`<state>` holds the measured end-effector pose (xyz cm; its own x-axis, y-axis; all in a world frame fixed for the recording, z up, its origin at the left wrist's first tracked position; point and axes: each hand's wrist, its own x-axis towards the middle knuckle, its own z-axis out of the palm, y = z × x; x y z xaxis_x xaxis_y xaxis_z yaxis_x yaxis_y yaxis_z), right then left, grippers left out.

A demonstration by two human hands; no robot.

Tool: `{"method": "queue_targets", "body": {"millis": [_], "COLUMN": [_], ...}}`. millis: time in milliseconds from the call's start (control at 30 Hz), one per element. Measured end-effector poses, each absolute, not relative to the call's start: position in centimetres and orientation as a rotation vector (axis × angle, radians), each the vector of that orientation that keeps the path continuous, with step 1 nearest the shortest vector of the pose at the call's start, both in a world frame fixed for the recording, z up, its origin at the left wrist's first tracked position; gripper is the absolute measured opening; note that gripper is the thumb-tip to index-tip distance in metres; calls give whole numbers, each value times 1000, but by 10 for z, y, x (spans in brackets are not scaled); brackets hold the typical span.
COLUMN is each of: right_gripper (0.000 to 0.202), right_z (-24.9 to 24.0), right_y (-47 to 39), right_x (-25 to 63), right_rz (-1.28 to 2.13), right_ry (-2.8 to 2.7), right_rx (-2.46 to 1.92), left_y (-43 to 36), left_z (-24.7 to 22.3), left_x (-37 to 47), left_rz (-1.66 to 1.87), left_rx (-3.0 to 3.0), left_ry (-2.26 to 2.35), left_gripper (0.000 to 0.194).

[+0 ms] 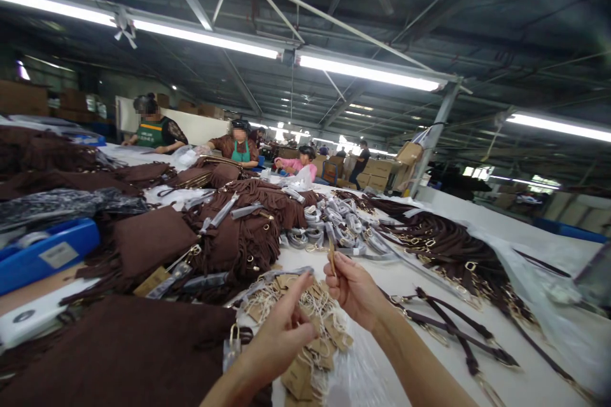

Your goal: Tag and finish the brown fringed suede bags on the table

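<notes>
My right hand (pixel 351 286) pinches a small tan hang tag (pixel 331 257), held edge-on above the table. Beside it, my left hand (pixel 281 331) has its index finger stretched out and the thumb apart, with nothing seen in it. Beneath both hands lies a heap of brown paper hang tags (pixel 298 378) with white strings, partly on clear plastic (pixel 356 369). Left of my left hand a large dark brown suede bag (pixel 128 350) lies flat, with a gold clasp (pixel 233 334) at its edge.
Fringed brown bags (pixel 238 235) pile up ahead. Plastic-wrapped straps (pixel 344 216) lie in the middle, dark straps with gold hooks (pixel 443 241) to the right. A blue tape dispenser (pixel 52 251) stands left. Co-workers (pixel 155 127) sit across the white table (pixel 424 331).
</notes>
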<state>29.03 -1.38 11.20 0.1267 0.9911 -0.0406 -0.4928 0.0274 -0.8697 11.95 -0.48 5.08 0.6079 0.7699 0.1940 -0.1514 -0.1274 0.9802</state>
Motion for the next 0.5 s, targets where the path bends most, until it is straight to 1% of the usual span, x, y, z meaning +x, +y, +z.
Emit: {"method": "queue_targets", "body": {"millis": [33,67,133,167,200,300,333,400,467,500], "right_gripper": [21,24,31,34,36,37,39,51,62,62], "right_z": [114,115,113,110,107,90,84,73,64,61], "right_y": [-16,-19,-23,-25,-28,-40,-45,-56,-67,-71], "right_x": [284,279,273,272,272,273,272,263,249,239], "right_rz": [1329,1343,1362,1368,1372,1442,1495,1568,1446,1341], "right_ry": [-736,-742,-754,-764,-780,-920,-1033,-1387,-1770,-1871], "right_rx": [-884,-876,-862,-859,-862,-920,-954,-1019,-1068,-1088], "left_y": [-7,-10,-13,-14,-16,-23,-27,-37,-48,-52], "left_z": [52,51,47,43,39,27,25,22,22,24], "left_x": [125,128,128,123,115,76,61,33,14,8], "left_rz": [854,846,829,819,811,792,767,664,523,475], "left_rx": [1446,1416,1385,1375,1370,1516,1654,1966,2183,2229], "left_ry": [474,436,468,525,598,838,897,967,1004,1023], "left_gripper": [83,74,40,28,26,34,34,35,32,30]}}
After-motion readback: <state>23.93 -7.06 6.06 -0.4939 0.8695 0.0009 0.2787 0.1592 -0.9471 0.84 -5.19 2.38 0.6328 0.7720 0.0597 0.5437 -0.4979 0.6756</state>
